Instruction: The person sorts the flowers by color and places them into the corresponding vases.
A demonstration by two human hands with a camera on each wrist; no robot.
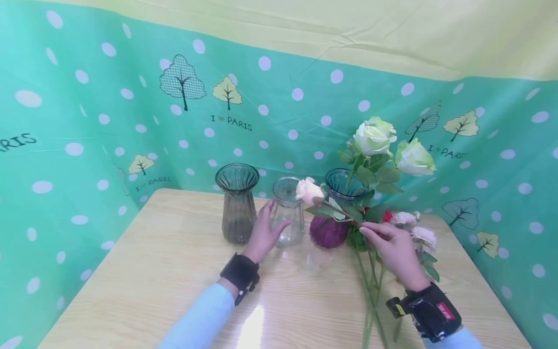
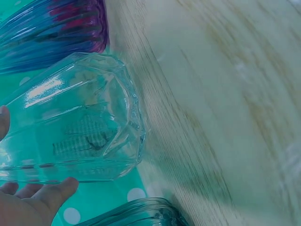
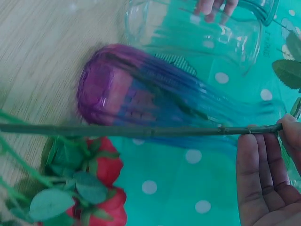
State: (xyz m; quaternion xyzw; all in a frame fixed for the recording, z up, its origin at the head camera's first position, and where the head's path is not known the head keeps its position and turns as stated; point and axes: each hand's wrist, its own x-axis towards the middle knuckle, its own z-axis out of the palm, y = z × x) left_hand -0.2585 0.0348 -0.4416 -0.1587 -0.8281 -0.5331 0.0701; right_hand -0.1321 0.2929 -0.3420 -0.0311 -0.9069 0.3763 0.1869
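Three glass vases stand in a row. My left hand (image 1: 264, 230) is at the left side of the clear vase (image 1: 291, 220), fingertips right at its neck and thumb spread across its front. In the left wrist view, fingertips overlap the clear glass (image 2: 89, 127). My right hand (image 1: 394, 247) pinches the green stem (image 3: 155, 130) of a pale pink rose (image 1: 308, 190) between thumb and fingers. The bloom leans left, at the clear vase's rim in the head view, and its stem hangs downward. Behind that stem is the blue and purple vase (image 1: 328, 232), holding white roses (image 1: 374, 136).
A grey-green vase (image 1: 237, 213) stands left of the clear one. Red roses (image 3: 106, 160) and pale pink flowers (image 1: 423, 236) lie at the right, several stems running toward the wooden table's (image 1: 174, 271) front edge. A green dotted cloth (image 1: 279, 121) hangs behind.
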